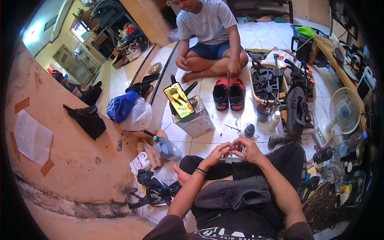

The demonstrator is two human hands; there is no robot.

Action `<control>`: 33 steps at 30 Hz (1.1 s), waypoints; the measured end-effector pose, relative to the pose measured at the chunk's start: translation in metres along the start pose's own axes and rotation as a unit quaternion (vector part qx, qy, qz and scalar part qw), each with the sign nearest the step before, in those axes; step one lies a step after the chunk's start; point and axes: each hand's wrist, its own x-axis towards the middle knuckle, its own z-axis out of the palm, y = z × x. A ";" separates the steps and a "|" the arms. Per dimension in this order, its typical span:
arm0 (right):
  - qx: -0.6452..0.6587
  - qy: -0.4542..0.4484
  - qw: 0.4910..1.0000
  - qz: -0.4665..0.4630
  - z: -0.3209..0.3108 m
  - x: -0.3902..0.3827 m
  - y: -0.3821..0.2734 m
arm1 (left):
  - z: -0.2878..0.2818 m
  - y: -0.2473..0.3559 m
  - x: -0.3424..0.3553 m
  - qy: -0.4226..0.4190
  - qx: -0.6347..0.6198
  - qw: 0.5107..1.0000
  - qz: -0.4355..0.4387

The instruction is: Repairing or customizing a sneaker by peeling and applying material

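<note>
"While both hands meet at the centre of the frame, what is the state of the fingers?"

"Left hand (218, 155): fingers bent, tips drawn together. Right hand (249, 151): fingers bent, tips against or close to those of the left. Whether a small item is pinched between them, I cannot tell."

"State the position of the grey shoe (224, 193)."

"Lower centre of the frame: on its side across the lap, below both hands, ribbed sole toward the top."

"List the nearby items."

"Just beyond the right hand: dark bottle (249, 131). Left of centre: phone (179, 100), screen lit, propped above a box (197, 123). Upper centre: red-and-black shoes (229, 95), paired before a seated person (208, 24). Far right: white fan (345, 112)."
</note>
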 end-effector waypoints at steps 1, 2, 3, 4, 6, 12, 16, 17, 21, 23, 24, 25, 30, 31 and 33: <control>0.004 -0.002 1.000 -0.009 0.001 0.001 0.000 | 0.000 0.001 0.000 -0.006 -0.021 1.000 0.020; 0.003 -0.001 1.000 -0.006 0.001 0.001 -0.001 | 0.000 0.002 0.000 -0.012 -0.041 0.998 0.039; -0.010 -0.003 1.000 -0.014 0.001 0.001 -0.002 | 0.001 0.003 -0.001 -0.014 -0.043 0.998 0.039; -0.023 -0.006 0.999 -0.022 0.001 0.001 -0.003 | 0.003 0.006 -0.002 -0.033 -0.105 0.994 0.027; -0.026 0.003 0.999 -0.024 -0.001 0.000 -0.002 | 0.005 0.013 -0.005 -0.070 -0.227 0.971 0.003; -0.020 0.076 0.995 -0.065 -0.006 -0.001 -0.009 | 0.002 0.025 -0.009 -0.117 -0.233 0.965 -0.010; 0.002 0.066 0.997 -0.048 -0.004 -0.001 -0.010 | 0.002 0.025 -0.009 -0.110 -0.237 0.965 -0.002; 0.017 0.070 0.996 -0.044 -0.004 -0.001 -0.010 | 0.002 0.024 -0.009 -0.110 -0.237 0.965 -0.003; 0.023 0.067 0.996 -0.053 -0.003 -0.001 -0.009 | 0.000 0.020 -0.009 -0.100 -0.225 0.969 -0.007; 0.005 0.062 0.995 -0.076 -0.004 -0.001 -0.008 | -0.001 0.019 -0.009 -0.107 -0.225 0.968 -0.009; 0.005 0.061 0.995 -0.077 -0.004 -0.001 -0.008 | 0.000 0.018 -0.009 -0.099 -0.226 0.969 -0.006; -0.013 0.051 0.996 -0.073 -0.005 -0.001 -0.009 | 0.000 0.018 -0.010 -0.091 -0.227 0.970 -0.004; -0.002 0.026 0.999 -0.042 -0.001 -0.004 -0.005 | 0.000 0.021 -0.010 -0.109 -0.245 0.963 -0.004; 0.011 0.027 0.999 -0.040 -0.001 -0.004 -0.006 | -0.001 0.022 -0.010 -0.133 -0.247 0.960 0.002; 0.023 0.029 0.999 -0.036 -0.001 -0.003 -0.008 | -0.001 0.022 -0.012 -0.132 -0.266 0.955 -0.002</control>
